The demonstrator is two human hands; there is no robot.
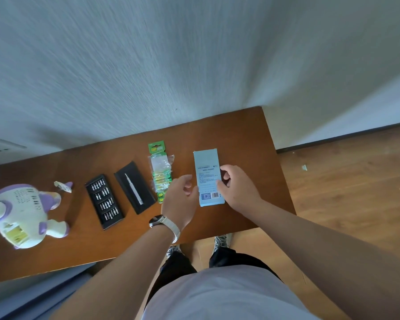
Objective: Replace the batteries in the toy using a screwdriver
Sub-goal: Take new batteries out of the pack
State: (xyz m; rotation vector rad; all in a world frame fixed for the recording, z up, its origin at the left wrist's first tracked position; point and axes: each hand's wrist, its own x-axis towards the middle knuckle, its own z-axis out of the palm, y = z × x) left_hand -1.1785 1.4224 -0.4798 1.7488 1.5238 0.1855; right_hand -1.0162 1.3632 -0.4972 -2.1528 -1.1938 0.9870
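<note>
Toy (26, 213) is at the far left end of the table (252, 139), white with purple patches, lying with its speaker grille side up and an open yellowish battery bay (15, 234) towards the near edge. Small white-and-purple piece (64, 186) lies loose just beyond it, apart from the toy. Going right: black bit tray (104, 200) with four rows of bits, then a black case (146, 192) with the screwdriver (133, 189) seated in it, nobody touching it. Green battery pack (161, 172) comes next, clear blister crumpled, its near end hidden behind the person's left hand (180, 199). Both hands are at a pale blue box (208, 179), well away from the toy, printed side up with the barcode at the person's end. Right hand (237, 188) grips the box's right edge, fingers curled round it. Left hand is loosely curled at the box's left edge, holding nothing I can see; can't tell if the fingertips touch the card. Also can't tell whether the box lies flat on the table or is slightly lifted. Watch (162, 221) with a pale strap on the left wrist. Table backs onto a grey textured wall (148, 65); wooden floor (344, 181) to the right; shoes (221, 241) show below the near table edge
</note>
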